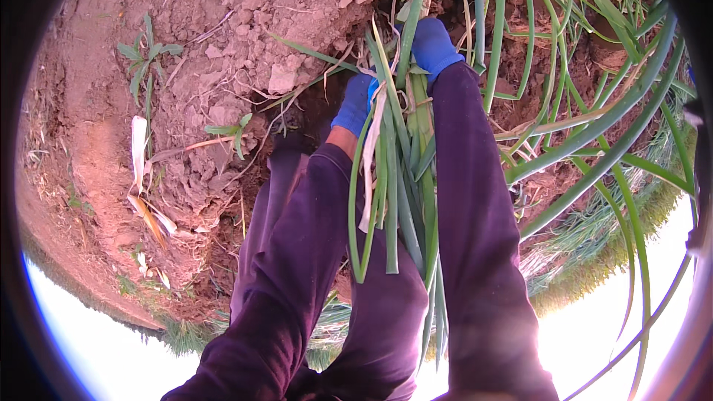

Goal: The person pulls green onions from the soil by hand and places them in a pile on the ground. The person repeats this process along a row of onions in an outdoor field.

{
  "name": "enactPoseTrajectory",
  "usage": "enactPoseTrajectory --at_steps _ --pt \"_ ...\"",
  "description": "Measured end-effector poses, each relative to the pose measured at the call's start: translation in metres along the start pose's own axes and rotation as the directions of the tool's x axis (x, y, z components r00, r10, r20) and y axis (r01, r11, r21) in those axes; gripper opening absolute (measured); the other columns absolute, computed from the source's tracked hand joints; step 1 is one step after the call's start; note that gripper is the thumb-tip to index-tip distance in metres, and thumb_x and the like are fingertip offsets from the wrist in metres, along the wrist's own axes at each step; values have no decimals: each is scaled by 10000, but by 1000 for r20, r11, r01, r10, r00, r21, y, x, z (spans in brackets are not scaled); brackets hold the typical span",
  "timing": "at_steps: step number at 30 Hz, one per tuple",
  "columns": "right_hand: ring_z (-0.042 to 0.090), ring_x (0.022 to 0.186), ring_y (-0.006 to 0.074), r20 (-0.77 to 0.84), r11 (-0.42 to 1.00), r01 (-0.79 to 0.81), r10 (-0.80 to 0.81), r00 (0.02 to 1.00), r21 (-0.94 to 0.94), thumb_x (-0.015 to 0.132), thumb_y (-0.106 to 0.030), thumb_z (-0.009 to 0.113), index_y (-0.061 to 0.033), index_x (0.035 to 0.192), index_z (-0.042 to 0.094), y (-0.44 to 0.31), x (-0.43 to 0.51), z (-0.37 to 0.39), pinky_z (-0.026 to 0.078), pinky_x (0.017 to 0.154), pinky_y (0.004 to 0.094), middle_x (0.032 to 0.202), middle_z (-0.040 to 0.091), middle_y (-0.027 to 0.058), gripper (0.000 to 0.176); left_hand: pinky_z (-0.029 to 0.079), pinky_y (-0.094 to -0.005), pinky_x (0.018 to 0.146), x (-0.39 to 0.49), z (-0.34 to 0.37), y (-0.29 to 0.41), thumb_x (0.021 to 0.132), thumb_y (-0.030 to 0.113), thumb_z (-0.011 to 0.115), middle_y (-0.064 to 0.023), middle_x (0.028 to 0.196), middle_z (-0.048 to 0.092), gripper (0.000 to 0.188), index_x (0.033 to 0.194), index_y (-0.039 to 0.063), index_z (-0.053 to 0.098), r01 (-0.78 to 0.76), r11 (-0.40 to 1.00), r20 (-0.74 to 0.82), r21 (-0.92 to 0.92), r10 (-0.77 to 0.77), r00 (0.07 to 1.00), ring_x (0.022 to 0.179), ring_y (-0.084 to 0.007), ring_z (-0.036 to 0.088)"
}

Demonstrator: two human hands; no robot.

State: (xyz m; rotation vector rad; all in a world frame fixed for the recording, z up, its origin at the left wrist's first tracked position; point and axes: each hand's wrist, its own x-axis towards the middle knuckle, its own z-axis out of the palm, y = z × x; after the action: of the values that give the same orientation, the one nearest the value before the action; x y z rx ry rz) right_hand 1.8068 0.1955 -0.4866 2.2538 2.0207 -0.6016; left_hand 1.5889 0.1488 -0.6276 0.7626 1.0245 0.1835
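A bunch of green onions [398,178] with long leaves, some dried and pale, hangs between my forearms toward my body. My left hand [352,101], in a blue glove, is closed on the left side of this bunch; leaves cover its fingers. My right hand [433,47], gloved in the same blue, is farther out at the bunch's right, close to the soil. Its fingers are turned away from view, so its grip cannot be made out. An upright green leaf [413,19] passes between the hands.
Dry, cloddy soil [250,22] spreads on the left, with small weeds [147,58] and pale dry leaf scraps [139,145]. Standing green onion plants [601,139] arch in from the right. My dark-trousered leg [379,312] is below the bunch.
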Motion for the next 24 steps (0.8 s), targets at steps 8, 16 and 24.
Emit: enactPoseTrajectory --at_steps 8,16,24 --pt "664 994 392 375 909 -400 333 865 116 924 -306 544 8 1015 707 -15 -20 6 526 871 446 1068 672 264 365 504 -358 665 -66 -5 68 961 242 585 -87 884 673 247 1027 15 658 -49 998 159 -40 55 986 768 -190 642" --pt "661 968 393 438 615 -733 596 673 290 868 -311 605 13 974 701 5 -23 42 528 821 448 995 677 266 354 500 -382 629 -44 29 46 975 271 552 -121 841 664 263 1021 36 661 -56 986 83 154 43 996 730 -248 645" --pt "659 1050 386 413 888 -456 392 822 64 877 -361 591 -19 1065 715 -33 -6 16 521 909 452 1118 674 246 410 496 -406 594 -25 -32 42 989 299 519 -156 797 655 284 1016 56 664 -283 830 217 480 201 955 693 -307 647"
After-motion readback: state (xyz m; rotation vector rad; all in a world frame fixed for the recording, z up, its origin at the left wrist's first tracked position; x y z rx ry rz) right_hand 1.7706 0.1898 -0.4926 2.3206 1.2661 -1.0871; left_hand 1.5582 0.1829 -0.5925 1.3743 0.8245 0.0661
